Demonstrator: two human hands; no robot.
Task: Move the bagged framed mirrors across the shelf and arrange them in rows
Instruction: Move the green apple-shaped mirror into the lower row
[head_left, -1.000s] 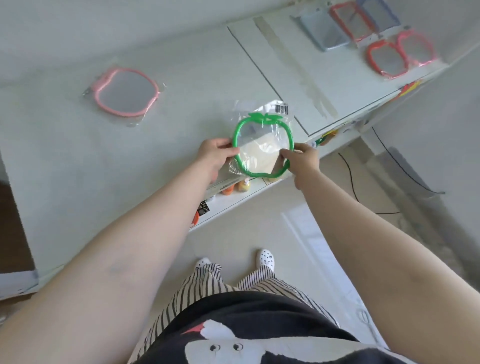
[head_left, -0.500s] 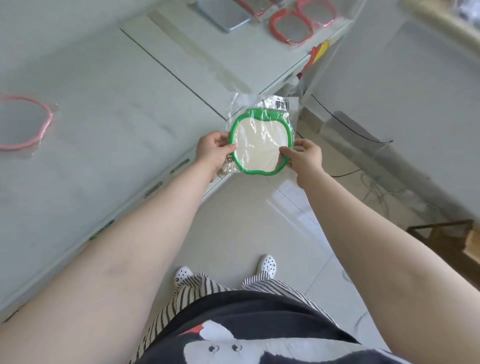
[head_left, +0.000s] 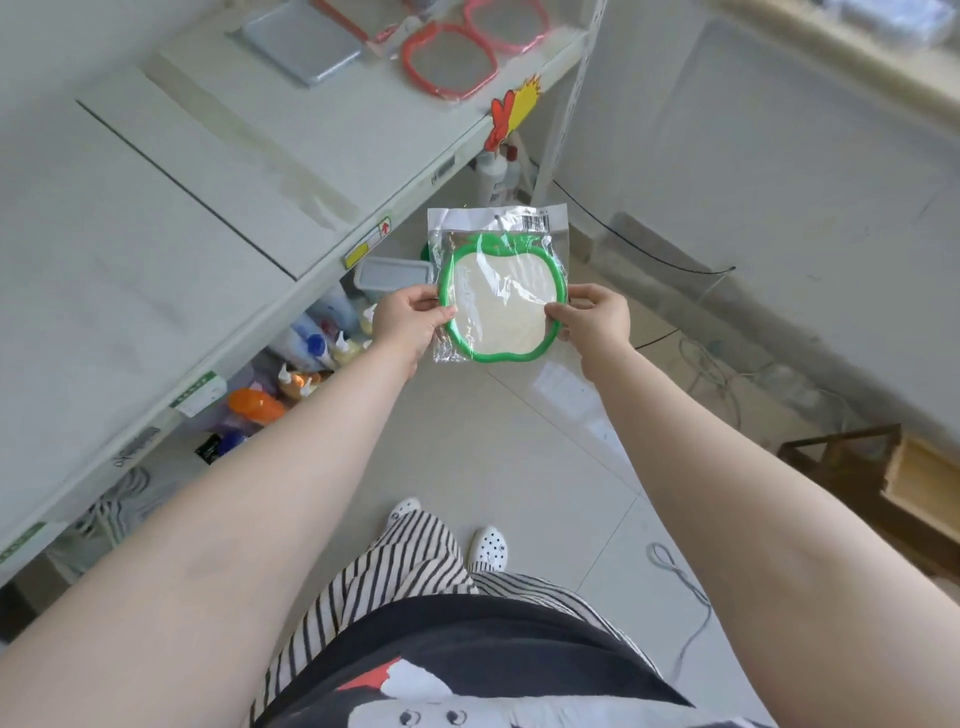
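Note:
A green apple-shaped framed mirror in a clear bag (head_left: 498, 301) is held in the air in front of the white shelf (head_left: 171, 218), off its front edge and over the floor. My left hand (head_left: 410, 322) pinches its left rim and my right hand (head_left: 592, 325) pinches its right rim. At the shelf's far right end lie an orange-red framed mirror (head_left: 449, 62), a pink framed mirror (head_left: 506, 23) and a grey-blue rectangular mirror (head_left: 304, 39).
Bottles and a lidded box (head_left: 395, 275) fill the lower shelf. A red and yellow price tag (head_left: 514, 106) sticks out from the shelf edge. Cables (head_left: 685, 587) trail on the tiled floor. A wooden crate (head_left: 883, 478) stands at the right.
The green mirror has left the shelf top and now hangs off its front edge. The view has swung right: the lone pink mirror at left is gone and the far-end mirrors look nearer.

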